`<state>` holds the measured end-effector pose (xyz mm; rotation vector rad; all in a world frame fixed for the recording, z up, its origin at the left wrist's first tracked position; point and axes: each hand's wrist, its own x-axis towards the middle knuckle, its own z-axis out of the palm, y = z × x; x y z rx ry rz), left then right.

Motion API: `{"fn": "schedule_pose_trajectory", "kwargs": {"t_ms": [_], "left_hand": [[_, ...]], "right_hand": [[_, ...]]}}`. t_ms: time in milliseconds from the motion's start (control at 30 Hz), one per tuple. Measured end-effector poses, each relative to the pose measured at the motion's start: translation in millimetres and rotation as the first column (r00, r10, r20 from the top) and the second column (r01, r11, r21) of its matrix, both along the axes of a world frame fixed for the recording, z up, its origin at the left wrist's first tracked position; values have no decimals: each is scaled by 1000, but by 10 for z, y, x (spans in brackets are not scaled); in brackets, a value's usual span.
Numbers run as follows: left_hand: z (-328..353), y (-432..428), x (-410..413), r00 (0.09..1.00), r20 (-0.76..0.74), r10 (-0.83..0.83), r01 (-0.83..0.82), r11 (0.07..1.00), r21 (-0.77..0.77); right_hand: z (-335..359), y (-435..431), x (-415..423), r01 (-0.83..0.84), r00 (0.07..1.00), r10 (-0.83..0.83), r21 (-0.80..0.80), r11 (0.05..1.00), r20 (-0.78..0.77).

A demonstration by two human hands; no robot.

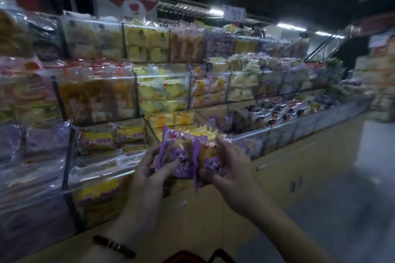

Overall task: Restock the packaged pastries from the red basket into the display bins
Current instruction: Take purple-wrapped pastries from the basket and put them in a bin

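Closest to us, the basket shows a red rim at the bottom edge, well below the bins. Our left hand pinches a purple pack between thumb and curled fingers. Our right hand pinches a second pack the same way. Both packs touch each other, held just in front of the bins.
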<state>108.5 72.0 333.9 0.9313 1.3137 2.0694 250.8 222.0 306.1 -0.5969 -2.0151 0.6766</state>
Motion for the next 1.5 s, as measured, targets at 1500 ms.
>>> {"fn": "schedule_pose_trajectory", "kwargs": {"t_ms": [1500], "left_hand": [[412, 3031, -1696, 857, -508, 86, -116, 993, -28]], "right_hand": [[816, 3545, -1556, 391, 769, -422, 169, 905, 481]]}}
